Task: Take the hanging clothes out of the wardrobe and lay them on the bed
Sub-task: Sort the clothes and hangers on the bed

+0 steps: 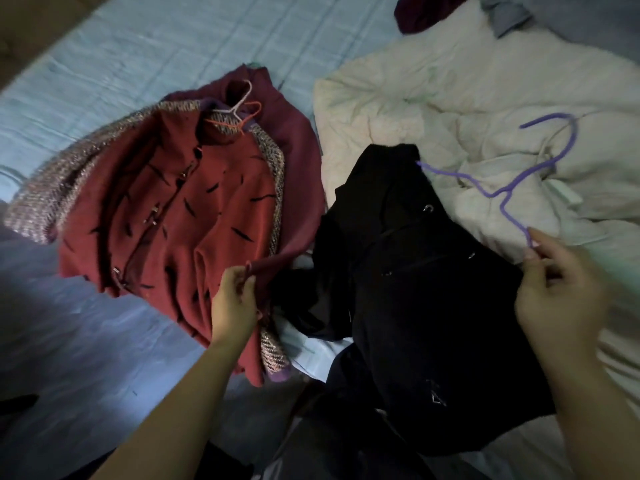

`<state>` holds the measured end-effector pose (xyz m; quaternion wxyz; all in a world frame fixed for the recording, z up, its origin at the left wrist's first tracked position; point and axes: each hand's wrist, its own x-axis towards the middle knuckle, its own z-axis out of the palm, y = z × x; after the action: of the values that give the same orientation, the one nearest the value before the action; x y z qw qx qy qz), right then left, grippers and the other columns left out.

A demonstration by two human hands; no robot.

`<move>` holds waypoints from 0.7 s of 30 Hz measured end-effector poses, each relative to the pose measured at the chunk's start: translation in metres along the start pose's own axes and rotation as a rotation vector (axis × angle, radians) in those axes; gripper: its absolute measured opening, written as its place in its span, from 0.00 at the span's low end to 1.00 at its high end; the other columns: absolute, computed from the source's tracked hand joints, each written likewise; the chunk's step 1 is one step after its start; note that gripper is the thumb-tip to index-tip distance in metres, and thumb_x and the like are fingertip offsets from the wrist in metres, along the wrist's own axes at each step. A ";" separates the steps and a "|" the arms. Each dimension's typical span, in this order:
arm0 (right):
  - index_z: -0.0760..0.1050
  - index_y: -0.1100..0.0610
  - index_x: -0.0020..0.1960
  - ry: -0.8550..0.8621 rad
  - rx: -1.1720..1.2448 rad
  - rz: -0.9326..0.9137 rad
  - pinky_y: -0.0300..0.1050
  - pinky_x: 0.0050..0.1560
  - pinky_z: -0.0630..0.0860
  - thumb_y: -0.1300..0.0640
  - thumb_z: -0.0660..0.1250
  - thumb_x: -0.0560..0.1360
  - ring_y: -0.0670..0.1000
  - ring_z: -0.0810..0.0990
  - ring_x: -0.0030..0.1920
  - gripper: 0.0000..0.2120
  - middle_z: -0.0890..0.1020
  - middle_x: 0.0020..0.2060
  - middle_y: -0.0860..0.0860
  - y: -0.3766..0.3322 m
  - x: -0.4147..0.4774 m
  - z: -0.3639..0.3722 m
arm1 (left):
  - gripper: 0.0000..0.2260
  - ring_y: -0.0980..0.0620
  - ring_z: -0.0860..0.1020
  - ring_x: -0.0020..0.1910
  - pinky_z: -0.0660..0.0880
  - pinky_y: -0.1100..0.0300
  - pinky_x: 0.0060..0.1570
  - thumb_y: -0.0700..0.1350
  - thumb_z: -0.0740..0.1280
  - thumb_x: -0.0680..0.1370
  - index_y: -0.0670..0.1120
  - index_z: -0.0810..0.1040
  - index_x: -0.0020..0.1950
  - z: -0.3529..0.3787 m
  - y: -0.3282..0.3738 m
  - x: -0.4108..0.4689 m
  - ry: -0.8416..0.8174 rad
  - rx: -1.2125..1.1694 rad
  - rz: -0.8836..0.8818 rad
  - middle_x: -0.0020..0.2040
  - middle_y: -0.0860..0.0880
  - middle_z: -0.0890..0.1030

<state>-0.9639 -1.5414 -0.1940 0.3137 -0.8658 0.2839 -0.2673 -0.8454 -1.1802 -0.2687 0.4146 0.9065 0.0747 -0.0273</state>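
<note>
Right hand (pixel 561 292): fingers curled, thumb & forefinger pinching the near tip of the purple hanger (pixel 488 195), just past the right edge of the black coat (pixel 415 289). From that tip the wire runs up & left to a bend. One arm carries on left & ends at the coat's collar, and the neck rises to the right into the hook, its tip curling back left over the cream duvet (pixel 450 81). The hanger is mostly out of the coat, hook end pointing away from the person; can't tell whether it rests on the duvet or is lifted off it. The coat lies crumpled btwn the two hands, long axis near-to-far: collar at the far end against the duvet, hem toward the person, running out of view at the bottom. Small metal rings show on its front. Left hand (pixel 235 303) is also curled, fingertips pinching an edge of the maroon garment (pixel 298 150), the lowest layer of the pile on the left. On it lies a tweed jacket (pixel 52 188), then a red jacket (pixel 173 220) w/ black dashes, front up, collar far, hem near, approx parallel to the coat. A pale hanger (pixel 242 98) & an orange hanger (pixel 251 109) show at the collars. Everything lies on the bed, w/ its pale blue sheet (pixel 138 46) bare at the far left. At the far end, a dark purple garment (pixel 415 12) & grey cloth (pixel 505 15) lie by the duvet.
</note>
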 end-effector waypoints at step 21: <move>0.75 0.31 0.53 0.371 -0.007 0.020 0.51 0.45 0.77 0.45 0.62 0.73 0.47 0.78 0.39 0.11 0.79 0.44 0.35 -0.032 0.016 -0.239 | 0.21 0.49 0.74 0.60 0.67 0.56 0.62 0.43 0.70 0.74 0.45 0.72 0.67 0.028 0.176 0.030 -0.444 0.121 0.497 0.59 0.49 0.76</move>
<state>-1.0959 -1.6246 -0.0097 0.2556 -0.7998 0.3465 -0.4183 -0.7877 -1.3112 -0.1591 0.3601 0.8919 -0.2426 -0.1264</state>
